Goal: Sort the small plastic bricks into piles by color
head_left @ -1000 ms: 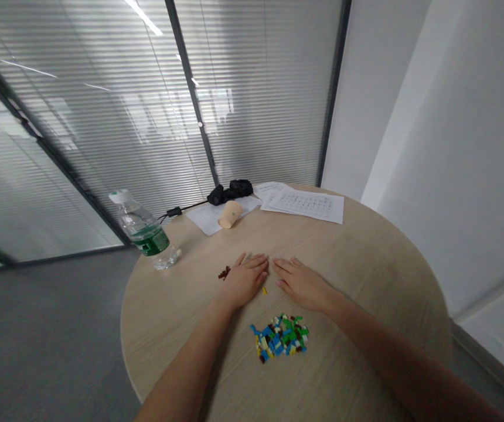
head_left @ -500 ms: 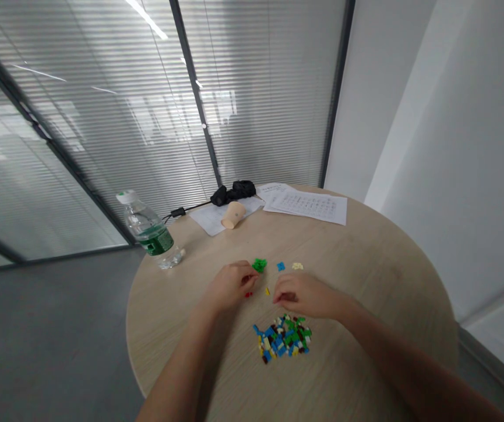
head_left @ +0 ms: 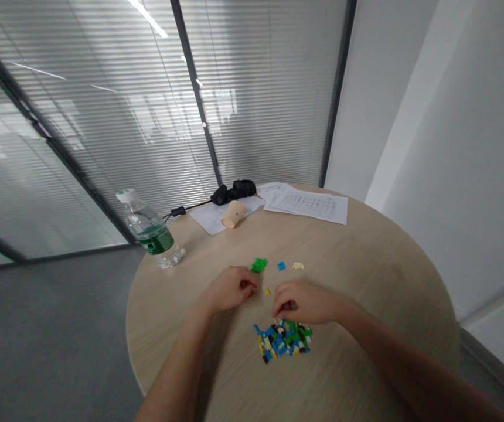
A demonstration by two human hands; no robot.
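"Lying nearest is the mixed brick pile (head_left: 283, 342)?"
"Yes, with the right hand (head_left: 303, 300) at its far edge, fingers curled; I can't tell whether it holds anything."
"And past the pile?"
"A yellow brick (head_left: 268, 291), then the left hand (head_left: 231, 288) leftward, half-curled, any hold hidden. Farther beyond the pile, green bricks (head_left: 259, 265)."

Left grip (head_left: 231, 288): fingertips partly curled from view, contents cannot be told
Right grip (head_left: 303, 299): fingertips partly hidden, overlapping the far edge of the brick pile (head_left: 281, 341)
Printed sheets (head_left: 311, 205): characters too small to read
Forearms (head_left: 184, 357): cut off at the bottom
Surface (head_left: 366, 252): near rim out of frame
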